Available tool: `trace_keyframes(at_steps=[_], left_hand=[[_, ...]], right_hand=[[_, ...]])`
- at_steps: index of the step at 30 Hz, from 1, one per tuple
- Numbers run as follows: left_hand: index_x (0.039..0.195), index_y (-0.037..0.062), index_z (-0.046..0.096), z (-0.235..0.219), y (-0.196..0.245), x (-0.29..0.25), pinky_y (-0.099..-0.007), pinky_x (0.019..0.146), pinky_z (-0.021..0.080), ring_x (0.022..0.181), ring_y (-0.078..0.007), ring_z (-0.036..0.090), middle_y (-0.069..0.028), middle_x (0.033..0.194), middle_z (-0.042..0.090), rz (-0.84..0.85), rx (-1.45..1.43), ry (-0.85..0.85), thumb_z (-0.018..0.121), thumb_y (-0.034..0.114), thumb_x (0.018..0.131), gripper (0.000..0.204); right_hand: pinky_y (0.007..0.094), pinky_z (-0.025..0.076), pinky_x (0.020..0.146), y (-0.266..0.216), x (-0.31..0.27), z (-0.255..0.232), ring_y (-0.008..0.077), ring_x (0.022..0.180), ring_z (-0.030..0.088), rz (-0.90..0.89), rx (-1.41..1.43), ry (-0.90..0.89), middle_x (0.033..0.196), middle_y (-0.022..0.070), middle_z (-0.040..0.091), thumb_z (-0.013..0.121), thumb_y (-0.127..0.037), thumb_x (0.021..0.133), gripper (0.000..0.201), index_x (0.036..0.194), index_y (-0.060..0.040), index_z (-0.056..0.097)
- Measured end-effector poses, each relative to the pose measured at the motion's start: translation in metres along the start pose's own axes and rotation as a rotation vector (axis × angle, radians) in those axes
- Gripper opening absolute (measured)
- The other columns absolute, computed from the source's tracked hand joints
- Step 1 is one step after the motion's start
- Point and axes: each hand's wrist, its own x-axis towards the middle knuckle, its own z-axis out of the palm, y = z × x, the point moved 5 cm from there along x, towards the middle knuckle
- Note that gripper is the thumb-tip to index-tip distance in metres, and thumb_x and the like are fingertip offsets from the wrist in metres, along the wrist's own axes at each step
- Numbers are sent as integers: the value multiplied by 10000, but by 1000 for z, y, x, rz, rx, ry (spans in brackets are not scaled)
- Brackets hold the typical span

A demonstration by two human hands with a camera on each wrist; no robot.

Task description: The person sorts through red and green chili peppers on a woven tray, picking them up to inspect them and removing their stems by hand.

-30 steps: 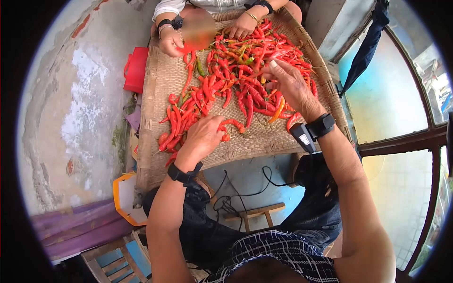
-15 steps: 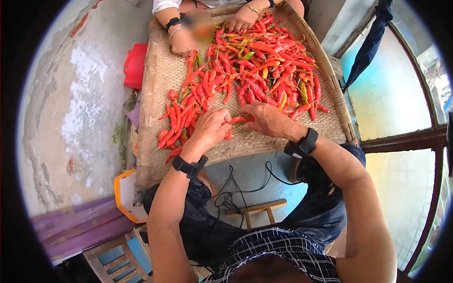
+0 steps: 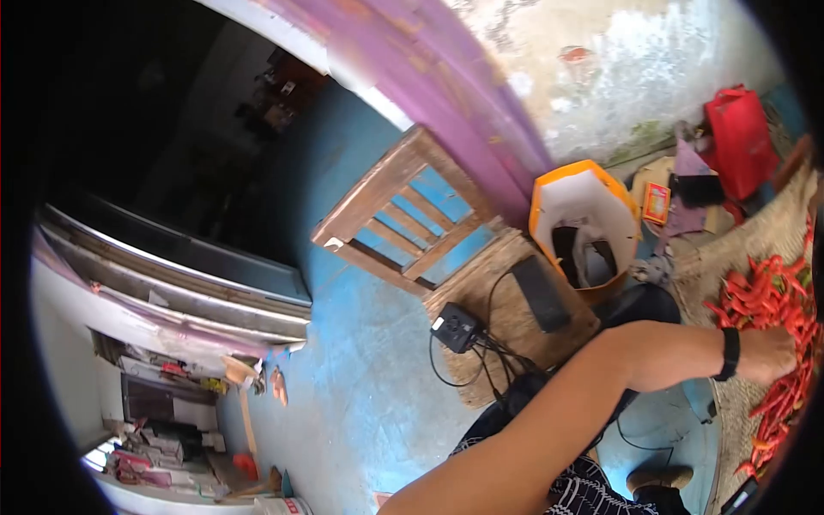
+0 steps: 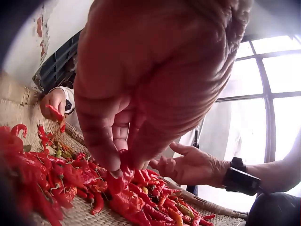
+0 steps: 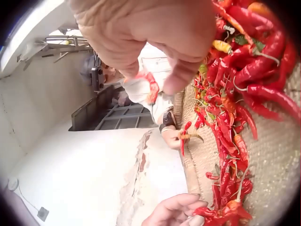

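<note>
Part of my left hand (image 3: 766, 354) shows over the red peppers (image 3: 777, 300) on the woven tray (image 3: 687, 266) in the head view. In the left wrist view my left hand (image 4: 155, 80) pinches a red pepper (image 4: 123, 181) above the pile. My right hand (image 4: 193, 165) is beyond it, palm turned up and thumb raised. The right wrist view has my right hand (image 5: 150, 28) large at the top, a short red pepper (image 5: 151, 88) at its fingertips. Below, my left hand (image 5: 174, 212) is beside more peppers (image 5: 225, 214). The head view does not show my right hand.
Across the tray, another person's hand (image 5: 172, 137) holds peppers. A wooden chair (image 3: 412, 215) carries a black box (image 3: 455, 327) and cables. Near it stand an orange-rimmed bin (image 3: 631, 206) and a red bag (image 3: 742, 142). Windows (image 4: 249, 122) are at the right in the left wrist view.
The head view has swung left toward the chair and floor, putting my left arm and the tray at its right side. My right arm has dropped out of that view.
</note>
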Motion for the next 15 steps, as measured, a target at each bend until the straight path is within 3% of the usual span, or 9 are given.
trace_keyframes(at_steps=[2, 4, 6, 7, 12, 14, 15], left_hand=[[572, 14, 576, 2, 9, -1, -410, 624, 468, 651, -315, 568, -134, 578, 558, -44, 92, -99, 613, 152, 594, 144], [612, 28, 605, 17, 5, 6, -425, 650, 476, 693, -319, 590, -123, 606, 587, -70, 104, -23, 614, 159, 596, 133], [700, 45, 647, 26, 7, 16, -454, 655, 483, 767, -328, 609, -147, 731, 631, 57, 8, 172, 625, 169, 589, 168], [820, 55, 665, 3, 22, 12, -467, 659, 484, 817, -322, 608, -172, 880, 634, 129, -29, 360, 629, 177, 606, 249], [883, 58, 642, -16, 29, -19, -483, 706, 457, 882, -328, 573, -167, 957, 596, 1, 105, 337, 608, 195, 631, 289], [915, 60, 630, -9, 26, -25, -491, 730, 444, 914, -330, 556, -165, 996, 578, -48, 155, 317, 597, 204, 643, 309], [930, 61, 625, -7, 25, -28, -496, 742, 438, 930, -332, 547, -163, 1015, 568, -73, 179, 306, 591, 208, 649, 319]], right_hand=[[386, 455, 789, -24, -12, 30, 334, 931, 566, -57, -52, 28, 1100, 251, 571, 473, -251, 932, 372, 1121, 56, 563], [377, 465, 764, -42, -12, 51, 316, 904, 576, -92, -102, 45, 1079, 237, 581, 483, -299, 918, 419, 1130, 54, 560], [369, 476, 740, -58, -21, 73, 299, 877, 586, -115, -150, 69, 1058, 223, 591, 492, -347, 905, 467, 1138, 52, 556], [365, 481, 728, -64, -26, 82, 290, 863, 591, -128, -175, 78, 1047, 216, 596, 497, -371, 898, 491, 1143, 51, 554], [348, 501, 679, -93, -41, 107, 256, 809, 611, -197, -270, 132, 1004, 187, 616, 516, -467, 871, 590, 1160, 46, 547], [378, 443, 655, -111, -43, 115, 254, 698, 568, -384, -456, -51, 769, 116, 631, 509, -248, 740, 248, 716, -26, 617], [378, 443, 655, -97, -26, 119, 254, 698, 568, -384, -457, -54, 769, 116, 631, 509, -248, 740, 248, 716, -26, 617]])
